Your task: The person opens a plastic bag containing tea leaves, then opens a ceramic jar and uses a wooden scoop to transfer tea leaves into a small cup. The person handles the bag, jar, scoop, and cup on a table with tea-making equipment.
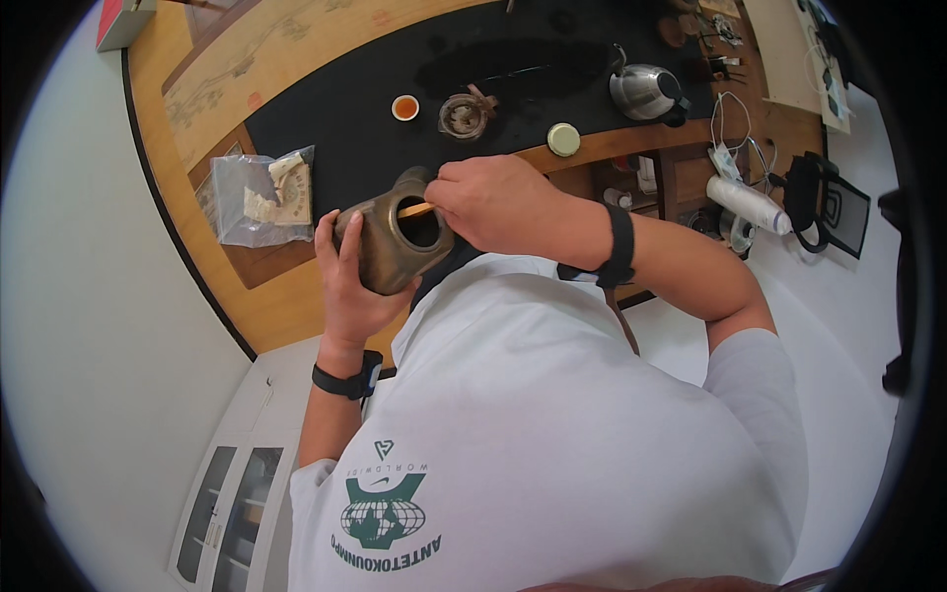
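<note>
My left hand point(346, 285) grips a brown glazed jar point(373, 244) from the side, its round mouth tilted up towards me. Between the fingertips of my right hand point(496, 203) is a slim wooden scoop or stick point(416, 211). Its visible end reaches into the jar's dark mouth, and the jar's contents cannot be made out. Just beyond the jar, a rounded dark part point(414, 177) is partly covered by it. A round, pale-topped lid or small tin point(564, 139) lies near the table's front edge, past my right hand.
On the black table mat point(355, 126) stand a white cup point(405, 108) of amber liquid, a glass vessel point(464, 117) and a steel gooseneck kettle point(645, 92). A clear plastic bag point(259, 198) with a torn paper wrapper lies left. Stacked cups point(747, 203) and cables point(729, 122) are right.
</note>
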A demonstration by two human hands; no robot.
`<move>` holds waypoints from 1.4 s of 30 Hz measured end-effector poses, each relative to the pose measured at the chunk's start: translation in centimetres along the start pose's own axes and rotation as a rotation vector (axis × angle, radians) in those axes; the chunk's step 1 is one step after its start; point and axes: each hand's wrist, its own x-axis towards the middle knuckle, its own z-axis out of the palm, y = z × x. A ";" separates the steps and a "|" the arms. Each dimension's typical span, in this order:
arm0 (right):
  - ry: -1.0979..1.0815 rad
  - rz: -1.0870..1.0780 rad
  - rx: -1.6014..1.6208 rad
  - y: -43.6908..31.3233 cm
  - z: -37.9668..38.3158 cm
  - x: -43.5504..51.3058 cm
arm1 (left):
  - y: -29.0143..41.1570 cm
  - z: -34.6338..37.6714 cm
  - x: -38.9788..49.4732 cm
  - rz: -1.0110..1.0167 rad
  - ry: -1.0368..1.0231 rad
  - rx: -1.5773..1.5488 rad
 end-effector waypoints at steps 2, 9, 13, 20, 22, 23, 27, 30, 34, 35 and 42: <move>0.026 0.012 0.009 0.4 1.3 0.0 | 0.3 0.3 0.3 -0.006 -0.032 -0.014; 0.047 0.083 0.135 2.9 3.8 -1.3 | 0.8 1.3 1.2 0.001 -0.051 0.046; 0.026 0.129 0.304 4.0 5.0 -1.6 | 1.0 1.7 2.2 0.020 -0.052 0.081; 0.005 0.177 0.530 6.3 5.5 -2.0 | 2.4 1.5 3.9 -0.016 -0.139 0.232; 0.000 0.210 0.596 6.8 5.4 -2.3 | 2.8 1.5 4.2 -0.029 -0.148 0.243; -0.003 0.224 0.632 7.0 5.4 -2.4 | 2.9 1.5 4.3 -0.032 -0.150 0.253; 0.006 0.314 0.776 7.5 5.7 -2.8 | 3.4 1.8 4.7 -0.025 -0.163 0.299; -0.028 0.404 0.888 8.0 5.8 -2.9 | 3.7 2.0 5.0 -0.032 -0.175 0.310; -0.047 0.484 1.072 8.9 5.7 -3.1 | 4.0 1.9 5.5 -0.041 -0.172 0.258; -0.042 0.517 1.132 8.9 5.7 -3.1 | 4.0 1.9 5.6 -0.045 -0.169 0.228; 0.108 0.195 0.603 7.9 5.5 -2.8 | 4.2 2.3 6.3 -0.020 -0.194 0.271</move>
